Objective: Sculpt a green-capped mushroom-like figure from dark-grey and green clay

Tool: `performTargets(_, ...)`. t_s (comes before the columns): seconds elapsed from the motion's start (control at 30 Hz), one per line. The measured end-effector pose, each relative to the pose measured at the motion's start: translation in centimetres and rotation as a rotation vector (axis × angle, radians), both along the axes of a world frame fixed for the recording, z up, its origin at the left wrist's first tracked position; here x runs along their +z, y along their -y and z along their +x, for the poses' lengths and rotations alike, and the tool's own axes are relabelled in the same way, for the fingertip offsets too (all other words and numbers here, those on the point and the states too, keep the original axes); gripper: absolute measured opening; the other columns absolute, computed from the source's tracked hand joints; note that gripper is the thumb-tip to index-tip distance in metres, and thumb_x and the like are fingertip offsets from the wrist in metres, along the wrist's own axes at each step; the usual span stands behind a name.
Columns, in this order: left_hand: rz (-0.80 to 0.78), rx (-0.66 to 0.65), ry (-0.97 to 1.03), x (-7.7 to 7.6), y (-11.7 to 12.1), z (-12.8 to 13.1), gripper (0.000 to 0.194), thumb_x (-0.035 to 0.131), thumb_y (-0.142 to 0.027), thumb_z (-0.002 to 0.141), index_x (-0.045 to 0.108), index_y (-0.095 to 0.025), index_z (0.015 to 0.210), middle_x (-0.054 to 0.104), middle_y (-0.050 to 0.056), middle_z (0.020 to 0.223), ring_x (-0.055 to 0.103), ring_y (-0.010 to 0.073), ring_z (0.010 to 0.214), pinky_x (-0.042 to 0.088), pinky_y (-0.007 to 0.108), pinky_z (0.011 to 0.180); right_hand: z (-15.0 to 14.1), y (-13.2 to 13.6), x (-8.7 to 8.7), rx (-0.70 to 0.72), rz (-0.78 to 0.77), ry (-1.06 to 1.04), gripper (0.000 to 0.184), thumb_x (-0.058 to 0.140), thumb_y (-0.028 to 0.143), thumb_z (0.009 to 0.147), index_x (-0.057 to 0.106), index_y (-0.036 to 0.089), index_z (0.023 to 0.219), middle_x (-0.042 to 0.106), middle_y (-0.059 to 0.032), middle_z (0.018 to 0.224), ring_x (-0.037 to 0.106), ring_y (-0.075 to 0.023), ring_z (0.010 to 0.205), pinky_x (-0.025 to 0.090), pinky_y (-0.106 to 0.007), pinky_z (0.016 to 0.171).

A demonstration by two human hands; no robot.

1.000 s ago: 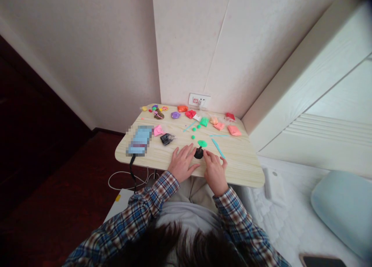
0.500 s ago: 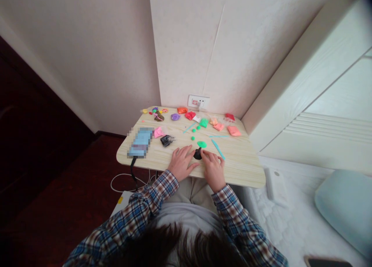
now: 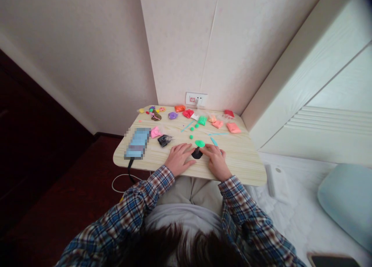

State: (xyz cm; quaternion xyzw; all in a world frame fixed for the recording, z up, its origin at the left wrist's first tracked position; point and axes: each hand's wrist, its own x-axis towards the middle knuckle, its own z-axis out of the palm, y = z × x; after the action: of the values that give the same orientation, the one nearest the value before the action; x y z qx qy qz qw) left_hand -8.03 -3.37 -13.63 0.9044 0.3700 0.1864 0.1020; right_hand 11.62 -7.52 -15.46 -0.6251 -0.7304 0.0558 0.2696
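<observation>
A black clay piece (image 3: 197,154) with a wide base and a short stem stands near the table's front edge. The green clay disc (image 3: 200,143) shows right at the top of the stem; whether it is stuck on or just behind, I cannot tell. My left hand (image 3: 179,159) lies beside the base with fingers stretched and apart, their tips close to the black clay. From the other side, my right hand (image 3: 216,161) has its fingertips closed in on the stem, just under the disc. Its lower part covers some of a blue plastic clay knife (image 3: 214,141).
Green clay balls (image 3: 191,137) sit behind the disc. A black clay packet (image 3: 164,140), a pink packet (image 3: 155,132), a green packet (image 3: 202,121) and several others line the back. A blurred-out phone-like device (image 3: 138,143) lies left. A thin blue stick (image 3: 218,134) lies right.
The green disc now appears closer over the black stem, which shows upright. My right hand has moved slightly right, covering more of the blue knife. The view has shifted a little.
</observation>
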Motion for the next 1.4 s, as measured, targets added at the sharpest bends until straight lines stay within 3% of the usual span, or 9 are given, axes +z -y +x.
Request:
performTargets(0.2,-0.102,0.150,0.241,0.0,-0.1,1.9,0.037,0.067,-0.037,0.077,0.060,-0.020,0.110,0.061,0.007,0.118,0.052,0.0228,0.112,0.038,0.040,0.096,-0.2,-0.3,0.2,-0.067,0.081,-0.195,0.060,0.033,-0.002,0.067,0.060,0.019,0.116,0.059,-0.0087,0.118,0.051,-0.0214,0.112,0.040,-0.041,0.092)
performTargets(0.37,-0.113,0.222,0.320,-0.1,-0.6,3.3,0.016,0.069,-0.025,0.075,0.062,-0.018,0.088,0.066,0.004,0.094,0.059,0.0210,0.096,0.045,0.039,0.087,0.2,0.0,1.0,-0.075,0.141,-0.332,0.053,0.033,-0.002,0.066,0.065,0.020,0.103,0.061,-0.0074,0.110,0.055,-0.0203,0.107,0.043,-0.040,0.094)
performTargets(0.57,-0.164,0.236,0.388,0.0,-1.3,3.4,0.010,0.071,-0.020,0.072,0.063,-0.017,0.077,0.068,0.003,0.086,0.062,0.0175,0.086,0.048,0.033,0.082,0.5,0.3,1.8,-0.093,0.185,-0.434,0.048,0.033,-0.001,0.068,0.065,0.019,0.098,0.062,-0.0076,0.105,0.056,-0.0197,0.105,0.041,-0.041,0.096)
performTargets(0.8,-0.196,0.216,0.399,0.3,-1.6,3.4,0.019,0.074,-0.020,0.069,0.065,-0.018,0.086,0.070,0.004,0.090,0.063,0.0195,0.090,0.049,0.035,0.084,-0.5,-0.2,1.6,-0.083,0.146,-0.463,0.039,0.037,0.005,0.073,0.064,0.018,0.098,0.062,-0.0075,0.100,0.058,-0.0193,0.095,0.046,-0.038,0.085)
performTargets(0.97,-0.195,0.201,0.424,0.1,-1.7,3.4,0.010,0.074,-0.020,0.070,0.067,-0.018,0.076,0.069,0.003,0.085,0.063,0.0184,0.085,0.050,0.034,0.082,-0.9,-0.4,1.7,-0.097,0.140,-0.474,0.036,0.038,0.007,0.075,0.063,0.017,0.099,0.061,-0.0083,0.099,0.058,-0.0185,0.091,0.047,-0.036,0.081)
performTargets(1.2,-0.201,0.201,0.490,-0.1,-1.6,3.3,0.009,0.072,-0.018,0.072,0.067,-0.016,0.078,0.069,0.003,0.086,0.064,0.0161,0.083,0.051,0.030,0.080,-0.3,0.1,2.8,-0.129,0.169,-0.497,0.034,0.037,0.008,0.077,0.062,0.018,0.098,0.059,-0.0077,0.098,0.057,-0.0180,0.089,0.047,-0.036,0.080)
performTargets(1.4,-0.203,0.161,0.440,0.0,-1.6,3.2,0.027,0.077,-0.018,0.066,0.066,-0.015,0.091,0.069,0.006,0.094,0.062,0.0206,0.092,0.049,0.035,0.087,-0.2,0.0,2.3,-0.134,0.140,-0.505,0.034,0.038,0.008,0.077,0.062,0.017,0.099,0.059,-0.0083,0.099,0.057,-0.0179,0.088,0.048,-0.035,0.080)
